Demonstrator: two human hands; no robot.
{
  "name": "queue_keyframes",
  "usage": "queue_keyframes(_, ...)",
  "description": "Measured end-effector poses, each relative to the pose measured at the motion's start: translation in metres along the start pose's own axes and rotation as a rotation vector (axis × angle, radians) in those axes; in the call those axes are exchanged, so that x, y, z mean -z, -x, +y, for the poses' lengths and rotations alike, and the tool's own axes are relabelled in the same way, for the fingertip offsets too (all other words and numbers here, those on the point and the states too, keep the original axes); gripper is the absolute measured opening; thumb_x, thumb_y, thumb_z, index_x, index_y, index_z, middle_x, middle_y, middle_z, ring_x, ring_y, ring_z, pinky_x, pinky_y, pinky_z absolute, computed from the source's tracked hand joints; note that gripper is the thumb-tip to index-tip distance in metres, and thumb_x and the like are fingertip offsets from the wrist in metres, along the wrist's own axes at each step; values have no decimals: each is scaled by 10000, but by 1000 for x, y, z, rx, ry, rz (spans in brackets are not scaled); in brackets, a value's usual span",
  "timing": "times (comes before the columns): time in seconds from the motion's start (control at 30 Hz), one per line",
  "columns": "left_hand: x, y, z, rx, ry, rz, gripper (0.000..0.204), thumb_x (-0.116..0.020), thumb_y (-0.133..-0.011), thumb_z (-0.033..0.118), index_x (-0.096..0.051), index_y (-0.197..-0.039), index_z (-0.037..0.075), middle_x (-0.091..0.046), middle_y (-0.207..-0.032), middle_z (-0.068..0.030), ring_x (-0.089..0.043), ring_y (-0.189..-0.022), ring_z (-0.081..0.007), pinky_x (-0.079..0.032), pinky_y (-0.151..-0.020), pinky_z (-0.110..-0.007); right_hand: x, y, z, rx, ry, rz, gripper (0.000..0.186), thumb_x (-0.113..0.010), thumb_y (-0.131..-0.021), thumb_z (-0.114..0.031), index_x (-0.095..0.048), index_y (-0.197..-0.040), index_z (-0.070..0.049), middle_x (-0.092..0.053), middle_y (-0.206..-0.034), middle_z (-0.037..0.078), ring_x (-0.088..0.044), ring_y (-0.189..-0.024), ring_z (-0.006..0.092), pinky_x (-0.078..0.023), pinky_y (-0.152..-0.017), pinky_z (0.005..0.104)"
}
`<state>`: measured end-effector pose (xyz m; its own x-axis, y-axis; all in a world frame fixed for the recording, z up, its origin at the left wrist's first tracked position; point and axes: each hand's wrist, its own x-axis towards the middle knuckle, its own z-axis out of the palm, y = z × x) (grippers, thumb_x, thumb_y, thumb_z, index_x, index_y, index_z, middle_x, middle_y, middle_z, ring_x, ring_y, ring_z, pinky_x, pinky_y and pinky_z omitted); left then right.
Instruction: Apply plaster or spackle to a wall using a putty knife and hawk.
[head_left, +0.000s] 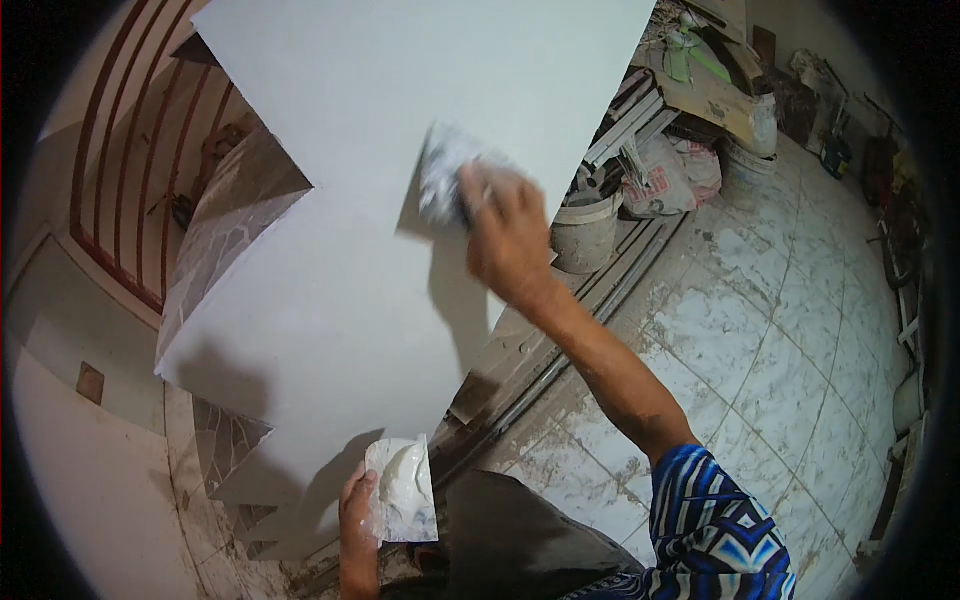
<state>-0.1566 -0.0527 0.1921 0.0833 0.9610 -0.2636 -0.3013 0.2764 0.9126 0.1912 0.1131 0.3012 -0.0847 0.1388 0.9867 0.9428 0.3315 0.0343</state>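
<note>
A large white panel-like surface [320,290] with a stepped left edge fills the middle of the view. My right hand [505,230] is closed around a wide putty knife [448,175]. Its blade, smeared grey-white, lies against or very close to the upper part of this surface and throws a shadow to its left. Low in the view, my left hand [357,505] grips the edge of a flat, squarish plate [420,525]. On that plate sits a mound of wet white putty [403,475]. Most of the left fingers are hidden behind the plate.
Dark red metal bars [115,170] curve at the upper left. To the right stand a dirty bucket [585,235], a white sack [655,175] and stacked scrap [640,110]. A long pipe [560,365] runs along the tiled floor [770,370], which is smeared white.
</note>
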Motion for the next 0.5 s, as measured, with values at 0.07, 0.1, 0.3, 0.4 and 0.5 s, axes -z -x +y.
queue_keyframes(0.07, -17, 7, 8, -5, -20, 20, 450, -520, -919, 164, -466, -1285, -94, -601, -1179, -164, -615, -1042, -242, -479, -923, -337, 11, 25, -20, 58, -74, -77, 593, -586, -734, -23, -461, -1311, 33, -486, -1256, 233, -487, -1099, 367, -412, -903, 498)
queue_keyframes(0.1, -23, 10, 12, -15, -45, 46, 453, -519, -920, 163, -463, -1289, -93, -598, -1184, -165, -614, -1047, -243, -477, -926, -339, 14, 30, -25, 113, -155, -148, 600, -575, -749, -32, -448, -1333, 13, -474, -1286, 228, -476, -1141, 366, -407, -927, 501)
queue_keyframes(0.3, -5, 4, 10, 15, -4, -14, 570, -582, -876, 173, -407, -1339, -110, -566, -1229, -196, -567, -1129, -271, -430, -986, -355, 46, 6, 29, -10, -30, -120, 687, -648, -697, 45, -438, -1346, -33, -533, -1207, 208, -516, -1099, 368, -426, -943, 501)
queue_keyframes(0.4, -10, 4, 10, 2, 11, -44, 559, -599, -870, 170, -431, -1327, -104, -571, -1217, -189, -566, -1121, -259, -437, -974, -348, 41, -26, 91, -219, 133, 161, 563, -616, -709, 97, -477, -1255, 77, -550, -1036, 220, -534, -897, 339, -487, -758, 412)
queue_keyframes(0.5, -3, -1, 1, -7, -90, 171, 537, -610, -874, 176, -456, -1310, -97, -579, -1204, -175, -569, -1108, -244, -443, -963, -341, 28, -59, 117, -462, 142, 92, 443, -633, -734, 50, -531, -1162, 103, -536, -979, 216, -533, -879, 330, -480, -764, 431)
